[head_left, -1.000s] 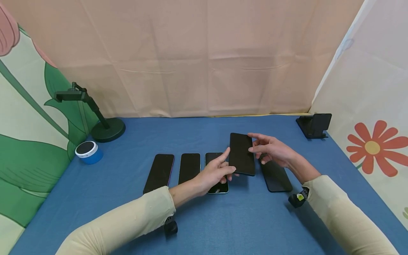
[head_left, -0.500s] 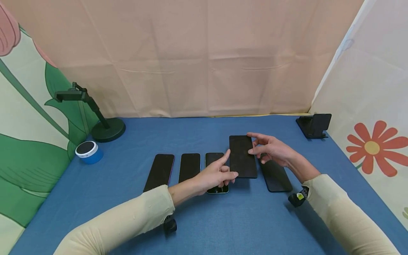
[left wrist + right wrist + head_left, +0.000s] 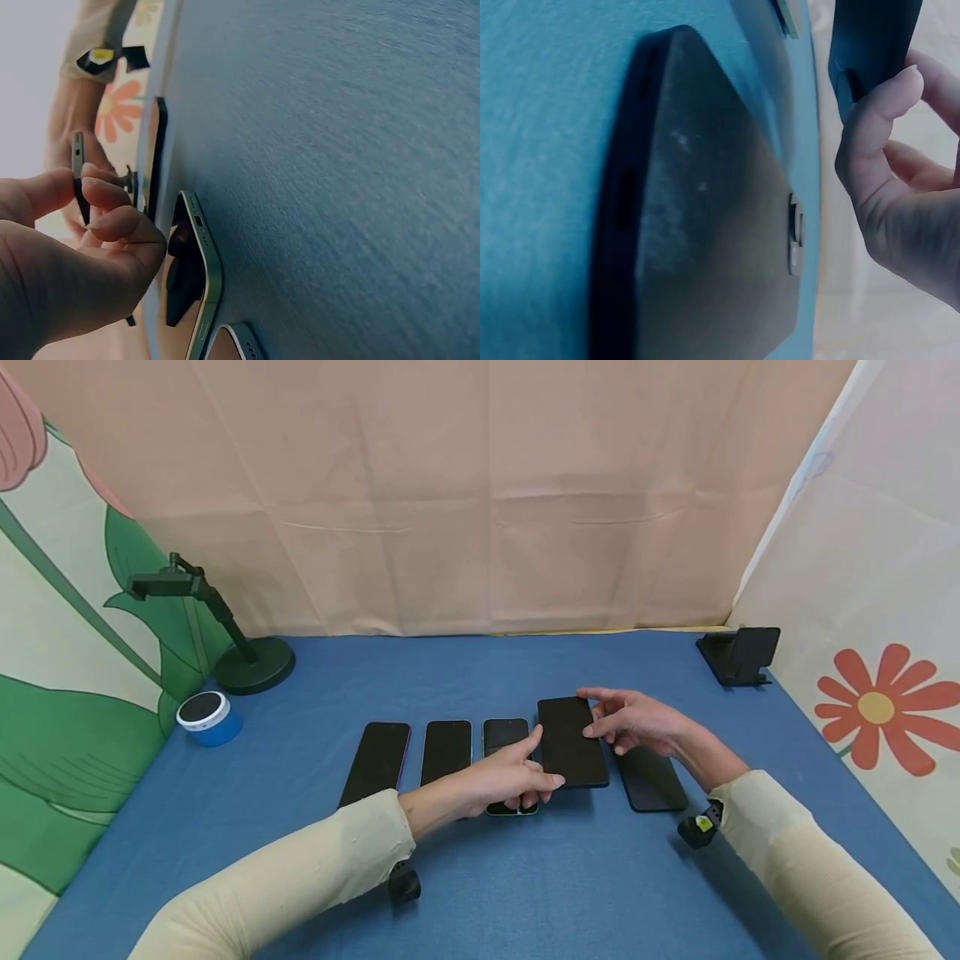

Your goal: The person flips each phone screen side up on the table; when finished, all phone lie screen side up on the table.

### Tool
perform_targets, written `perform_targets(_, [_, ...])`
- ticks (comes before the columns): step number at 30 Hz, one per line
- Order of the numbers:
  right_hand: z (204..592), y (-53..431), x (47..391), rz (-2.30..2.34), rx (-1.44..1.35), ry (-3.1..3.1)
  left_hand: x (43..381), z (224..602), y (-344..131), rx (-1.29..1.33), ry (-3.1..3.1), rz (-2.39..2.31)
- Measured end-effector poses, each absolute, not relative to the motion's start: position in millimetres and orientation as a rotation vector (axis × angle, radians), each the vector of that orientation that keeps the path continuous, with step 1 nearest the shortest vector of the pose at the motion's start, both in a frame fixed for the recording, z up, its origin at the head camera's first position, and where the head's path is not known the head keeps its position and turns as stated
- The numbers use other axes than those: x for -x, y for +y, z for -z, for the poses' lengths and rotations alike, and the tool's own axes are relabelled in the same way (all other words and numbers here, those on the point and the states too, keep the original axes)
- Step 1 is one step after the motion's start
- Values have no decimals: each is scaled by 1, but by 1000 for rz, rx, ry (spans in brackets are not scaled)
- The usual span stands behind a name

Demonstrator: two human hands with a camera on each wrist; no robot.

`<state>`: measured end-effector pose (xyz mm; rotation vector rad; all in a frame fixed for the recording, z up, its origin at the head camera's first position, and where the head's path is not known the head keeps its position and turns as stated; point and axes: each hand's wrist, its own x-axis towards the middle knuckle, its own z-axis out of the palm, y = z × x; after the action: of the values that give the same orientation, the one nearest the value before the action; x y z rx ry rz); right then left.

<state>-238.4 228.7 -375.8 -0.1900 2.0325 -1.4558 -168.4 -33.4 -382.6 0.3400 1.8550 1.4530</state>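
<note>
A black smartphone (image 3: 572,747) is held tilted above the blue table by both hands. My left hand (image 3: 504,778) pinches its lower left corner, thumb on top and curled fingers beneath. At the upper right edge, my right hand (image 3: 637,722) pinches it between thumb and fingers. The left wrist view shows the held smartphone (image 3: 79,176) edge-on. Under my left hand lies a light-edged smartphone (image 3: 506,735), partly hidden. Below my right hand, another dark smartphone (image 3: 652,781) rests on the table; the right wrist view shows a raised camera lens (image 3: 796,232) at its far end.
Two more smartphones, one purple-edged (image 3: 377,764) and one light-edged (image 3: 446,752), lie in the row at left. A dark green stand (image 3: 255,664) and a blue-white round container (image 3: 210,720) stand back left. A black phone stand (image 3: 741,656) is back right.
The held smartphone has come down and slightly nearer, lowering toward the table between its neighbours. Both hands have moved down with it, still gripping its edges.
</note>
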Motion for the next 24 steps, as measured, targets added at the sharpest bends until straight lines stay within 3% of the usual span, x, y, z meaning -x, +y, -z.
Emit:
perform_targets(10, [389, 229, 240, 1326, 121, 2039, 170, 387, -29, -335, 1862, -1357])
perform_targets(24, [388, 222, 237, 1138, 227, 2202, 163, 388, -17, -317, 1986, -1233])
